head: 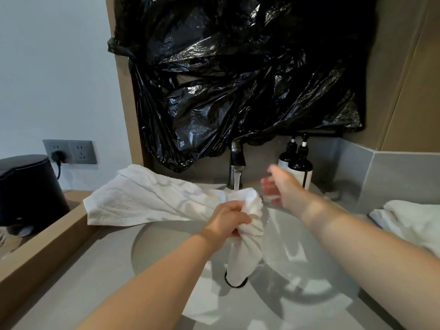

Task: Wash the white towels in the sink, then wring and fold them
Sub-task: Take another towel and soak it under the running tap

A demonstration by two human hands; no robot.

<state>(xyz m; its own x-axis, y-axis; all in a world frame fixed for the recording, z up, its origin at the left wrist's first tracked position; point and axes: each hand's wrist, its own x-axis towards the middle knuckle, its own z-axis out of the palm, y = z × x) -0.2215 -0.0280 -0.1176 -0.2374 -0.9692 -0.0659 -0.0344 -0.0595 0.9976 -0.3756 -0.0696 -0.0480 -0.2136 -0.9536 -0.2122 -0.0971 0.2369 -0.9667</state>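
Your left hand point(227, 219) is fisted tight round the bunched middle of the white towel point(147, 198), fingers wrapped right over the cloth. Its upper part drapes back over the sink's left rim and onto the counter point(71, 291); its lower tail hangs down into the sink point(297, 270), tip right at the dark drain ring point(235, 283). Water runs from the tap point(237, 158) straight onto the towel's bunched top, just above your fist.

Your right hand point(279, 186) is off the towel, holding nothing, fingers loosely spread and blurred, hovering just right of the stream and in front of the two dark pump bottles point(297, 163). Can't tell if it touches the water.

Around you: a second white towel point(409, 221) lies folded on the counter at far right, well apart from the basin. Black plastic sheeting point(238, 75) covers the wall behind the tap, its bottom edge hanging near the spout. At left, a dark round appliance point(28, 194) sits beyond the wooden ledge, w/ a cord plugged into the grey wall socket point(70, 151). The bottles stand close behind your right hand, btwn it and the back wall.
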